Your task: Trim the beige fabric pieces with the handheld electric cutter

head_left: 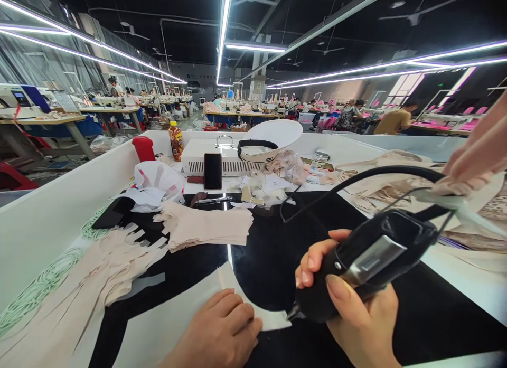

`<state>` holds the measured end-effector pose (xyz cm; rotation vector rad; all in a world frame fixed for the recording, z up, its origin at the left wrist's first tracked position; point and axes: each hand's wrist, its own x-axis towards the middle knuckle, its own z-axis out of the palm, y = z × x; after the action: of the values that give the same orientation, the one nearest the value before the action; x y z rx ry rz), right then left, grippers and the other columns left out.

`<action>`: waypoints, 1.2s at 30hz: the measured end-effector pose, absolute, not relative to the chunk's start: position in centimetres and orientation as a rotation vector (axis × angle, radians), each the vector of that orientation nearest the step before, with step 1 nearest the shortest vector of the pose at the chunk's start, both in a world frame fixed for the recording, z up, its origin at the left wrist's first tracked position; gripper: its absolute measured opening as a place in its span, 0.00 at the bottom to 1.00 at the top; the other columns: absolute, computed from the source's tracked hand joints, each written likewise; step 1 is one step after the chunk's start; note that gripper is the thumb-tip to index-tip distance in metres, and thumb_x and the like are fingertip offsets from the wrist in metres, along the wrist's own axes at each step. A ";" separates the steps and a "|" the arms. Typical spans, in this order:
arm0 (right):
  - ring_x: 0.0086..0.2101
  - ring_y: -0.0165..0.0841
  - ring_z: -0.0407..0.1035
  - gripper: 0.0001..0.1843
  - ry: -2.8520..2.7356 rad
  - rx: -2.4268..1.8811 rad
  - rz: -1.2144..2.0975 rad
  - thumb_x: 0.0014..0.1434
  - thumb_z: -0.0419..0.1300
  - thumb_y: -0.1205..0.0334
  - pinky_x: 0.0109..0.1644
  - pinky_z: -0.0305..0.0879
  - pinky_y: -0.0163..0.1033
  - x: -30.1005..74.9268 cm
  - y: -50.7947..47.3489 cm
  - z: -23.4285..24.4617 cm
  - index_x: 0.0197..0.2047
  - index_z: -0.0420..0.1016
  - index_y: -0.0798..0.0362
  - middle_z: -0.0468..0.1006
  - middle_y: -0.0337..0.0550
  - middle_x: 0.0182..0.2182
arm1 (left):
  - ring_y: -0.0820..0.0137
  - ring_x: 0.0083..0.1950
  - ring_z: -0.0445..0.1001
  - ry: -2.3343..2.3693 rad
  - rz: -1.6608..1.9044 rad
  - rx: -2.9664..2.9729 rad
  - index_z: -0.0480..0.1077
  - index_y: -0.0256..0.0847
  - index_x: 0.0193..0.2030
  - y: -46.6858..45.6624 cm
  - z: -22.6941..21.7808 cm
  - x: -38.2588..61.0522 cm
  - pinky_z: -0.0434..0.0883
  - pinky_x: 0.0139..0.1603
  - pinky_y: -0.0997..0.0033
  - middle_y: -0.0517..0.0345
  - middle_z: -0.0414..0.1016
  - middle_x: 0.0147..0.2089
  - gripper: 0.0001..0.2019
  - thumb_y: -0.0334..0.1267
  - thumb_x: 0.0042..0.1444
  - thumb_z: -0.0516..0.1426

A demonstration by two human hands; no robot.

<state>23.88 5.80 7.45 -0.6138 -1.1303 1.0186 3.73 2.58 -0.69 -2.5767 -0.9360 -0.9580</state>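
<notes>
Off-white fabric panel with a long curved edge lay flat on the glossy black tabletop in front of the person, its narrow end pointing right. The left hand rested palm down on it, fingers bent slightly and lying close together, pressing rather than gripping. The right hand was wrapped around a chunky black handheld tool with a silvery plate on its side, fingers clamped on one side and thumb on the other. Its slim metal tip was at the panel's narrow end; whether the two touched could not be told. A thick black cable arched above the tool.

At the upper right, another person's blurred hand was near the back of the tool; how its fingers stood could not be told.

Beyond the panel lay a stack of pale pinkish fabric pieces, with a slender silver pen behind it and a black smartphone propped upright against a white vented metal box. Long beige fabric strips spread at the left, beside pale green coiled cord.
</notes>
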 end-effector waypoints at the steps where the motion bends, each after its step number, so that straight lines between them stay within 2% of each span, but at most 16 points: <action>1: 0.29 0.31 0.73 0.19 -1.141 -0.590 1.009 0.65 0.71 0.53 0.34 0.75 0.38 23.8 6.0 7.5 0.55 0.72 0.42 0.76 0.36 0.34 | 0.67 0.38 0.75 -0.937 -0.959 -2.579 0.74 0.39 0.44 2.6 -0.7 3.7 0.77 0.50 0.65 0.59 0.75 0.36 0.14 0.33 0.77 0.48; 5: 0.28 0.30 0.74 0.17 -1.188 -0.509 0.984 0.66 0.71 0.56 0.31 0.76 0.37 22.8 6.7 7.4 0.55 0.73 0.42 0.76 0.37 0.33 | 0.67 0.38 0.75 -0.938 -0.954 -2.588 0.73 0.39 0.44 2.6 -0.9 3.7 0.77 0.49 0.64 0.58 0.75 0.36 0.13 0.33 0.76 0.48; 25: 0.28 0.29 0.75 0.17 -1.216 -0.540 0.977 0.67 0.70 0.55 0.33 0.77 0.36 21.8 7.1 6.7 0.55 0.71 0.42 0.77 0.35 0.34 | 0.65 0.38 0.75 -0.963 -0.971 -2.595 0.73 0.39 0.44 2.8 -1.1 4.0 0.77 0.44 0.63 0.58 0.76 0.38 0.12 0.33 0.76 0.49; 36: 0.29 0.30 0.74 0.18 -1.191 -0.522 0.957 0.66 0.71 0.56 0.33 0.77 0.38 23.2 7.1 6.4 0.56 0.73 0.42 0.76 0.37 0.34 | 0.65 0.36 0.75 -0.946 -0.928 -2.631 0.73 0.39 0.44 2.5 -0.6 3.5 0.78 0.41 0.63 0.57 0.76 0.37 0.11 0.30 0.74 0.50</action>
<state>23.15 7.09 6.36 -0.5216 -1.1907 0.9573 3.52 2.52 -0.56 -2.6312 -0.9455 -0.9284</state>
